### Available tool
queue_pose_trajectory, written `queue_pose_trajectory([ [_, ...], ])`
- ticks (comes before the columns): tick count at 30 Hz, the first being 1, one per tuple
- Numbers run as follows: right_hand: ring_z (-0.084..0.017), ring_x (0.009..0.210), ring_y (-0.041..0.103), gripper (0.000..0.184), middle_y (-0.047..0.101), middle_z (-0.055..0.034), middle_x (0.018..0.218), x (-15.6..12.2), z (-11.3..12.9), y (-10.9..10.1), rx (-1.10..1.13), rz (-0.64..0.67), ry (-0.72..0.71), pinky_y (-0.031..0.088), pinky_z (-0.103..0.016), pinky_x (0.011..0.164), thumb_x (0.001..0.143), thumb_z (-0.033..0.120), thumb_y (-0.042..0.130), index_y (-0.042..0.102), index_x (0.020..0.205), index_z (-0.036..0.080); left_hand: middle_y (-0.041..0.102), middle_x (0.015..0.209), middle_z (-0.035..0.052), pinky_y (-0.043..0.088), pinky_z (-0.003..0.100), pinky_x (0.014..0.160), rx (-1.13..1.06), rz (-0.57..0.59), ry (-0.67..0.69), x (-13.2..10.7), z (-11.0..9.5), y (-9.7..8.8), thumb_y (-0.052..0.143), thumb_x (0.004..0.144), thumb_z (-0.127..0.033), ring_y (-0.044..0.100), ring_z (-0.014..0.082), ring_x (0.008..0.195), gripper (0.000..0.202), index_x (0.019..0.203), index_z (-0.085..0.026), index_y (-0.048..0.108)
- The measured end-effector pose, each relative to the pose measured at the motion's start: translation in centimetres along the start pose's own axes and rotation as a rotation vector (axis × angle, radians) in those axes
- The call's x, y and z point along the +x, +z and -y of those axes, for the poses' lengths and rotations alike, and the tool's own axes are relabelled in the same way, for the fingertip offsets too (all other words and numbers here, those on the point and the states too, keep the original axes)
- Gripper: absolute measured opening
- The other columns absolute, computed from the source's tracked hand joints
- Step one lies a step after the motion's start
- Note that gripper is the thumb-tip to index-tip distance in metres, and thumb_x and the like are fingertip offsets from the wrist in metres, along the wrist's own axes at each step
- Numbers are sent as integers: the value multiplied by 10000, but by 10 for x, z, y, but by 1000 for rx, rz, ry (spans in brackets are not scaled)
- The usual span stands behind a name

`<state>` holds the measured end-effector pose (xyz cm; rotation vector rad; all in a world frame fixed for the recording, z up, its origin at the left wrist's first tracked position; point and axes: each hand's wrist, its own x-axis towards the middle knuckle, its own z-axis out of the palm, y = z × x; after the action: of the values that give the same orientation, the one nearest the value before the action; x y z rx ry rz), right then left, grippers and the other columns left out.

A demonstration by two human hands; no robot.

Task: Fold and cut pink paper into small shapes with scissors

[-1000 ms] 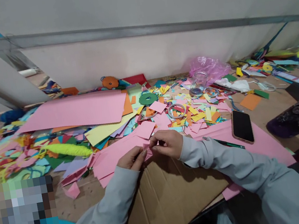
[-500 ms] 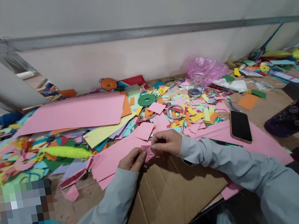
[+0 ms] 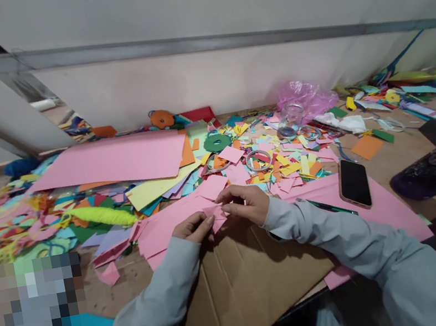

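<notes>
At nine o'clock from the hands, a lime-green fuzzy roll (image 3: 103, 217) is seen lying among coloured offcuts. A large pink sheet (image 3: 116, 161) is spread at eleven o'clock, laid flat over other sheets, apparently so that it is left uncreased. The left hand (image 3: 193, 227) is curled nearly closed, with thumb and forefinger pinched on the left edge of a small pink paper piece (image 3: 215, 215). The piece is held just above the far edge of a brown cardboard sheet (image 3: 239, 283), which is laid under the forearms, seemingly as a work surface. The right hand (image 3: 246, 203) is likewise nearly closed, its fingertips pinched on the right side of the same piece. The two-sided grip is judged to be used because so small a piece is hard to steady otherwise. The piece is seen to be thin, matte pink and angular, with a pointed corner. Its full outline cannot be told, as it is partly covered by fingers. Tape rings (image 3: 258, 160) are scattered at one o'clock among the scraps. A phone (image 3: 354, 183) is set face up at three o'clock on a long pink sheet (image 3: 381, 207), well apart from the hands.
</notes>
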<state>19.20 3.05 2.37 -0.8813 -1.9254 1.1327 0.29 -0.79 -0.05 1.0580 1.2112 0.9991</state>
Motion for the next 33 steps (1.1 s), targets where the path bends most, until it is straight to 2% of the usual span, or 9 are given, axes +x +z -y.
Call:
queue_pose_trajectory([
  [2,-122,747,598,182,672,-61,907,0,0,-1,-18,16,-110,471,-232,664,848,229,577,649,997,153,561,410,-41,310,172,373,-35,-29,-29,1,-2,-2,723,702,-438,451,68,344,343,578,-171,549],
  [5,-136,771,601,139,670,-75,911,1,-2,0,-67,59,-250,502,-256,703,840,204,572,663,936,161,560,393,-26,298,167,380,-58,-28,-49,3,-5,-5,750,659,-447,444,65,345,356,566,-164,557],
  [11,-149,746,609,184,687,-87,850,0,-4,2,-98,75,-286,517,-280,716,863,332,607,660,888,159,546,376,-20,264,188,361,-76,34,-86,3,-6,-5,745,654,-452,425,72,324,351,542,-163,580],
  [16,-135,713,592,264,659,-58,784,0,0,1,-44,15,-180,487,-267,692,854,406,621,666,819,149,646,505,24,341,193,414,-89,51,-47,2,-4,-2,748,659,-412,484,73,399,289,608,-136,678],
  [18,-128,701,573,275,645,-44,773,0,-1,2,-6,-14,-111,473,-258,674,832,419,640,659,806,145,639,520,15,367,201,419,-81,54,-26,0,-3,0,725,687,-427,489,83,411,290,644,-143,687],
  [22,-104,632,534,214,621,-14,712,-2,-2,7,100,-84,28,441,-231,612,788,343,677,635,784,134,543,482,-28,360,199,407,11,52,58,-3,0,3,668,745,-449,462,88,421,298,689,-157,681],
  [26,-98,599,525,156,603,7,663,-4,1,9,170,-121,122,428,-220,580,764,278,683,611,773,140,602,613,1,404,218,461,90,68,160,-3,4,4,630,772,-447,497,102,495,298,760,-158,699],
  [29,-101,596,542,129,606,7,665,-4,3,11,187,-137,136,439,-226,582,755,252,672,605,769,143,636,686,14,416,232,490,111,88,192,-3,4,5,624,778,-461,515,110,519,320,862,-163,705],
  [33,-96,583,558,87,597,21,655,-5,2,13,196,-148,134,448,-222,580,740,205,654,595,777,152,613,595,-7,398,229,509,149,68,214,-3,4,7,642,771,-484,509,113,520,322,735,-165,664],
])
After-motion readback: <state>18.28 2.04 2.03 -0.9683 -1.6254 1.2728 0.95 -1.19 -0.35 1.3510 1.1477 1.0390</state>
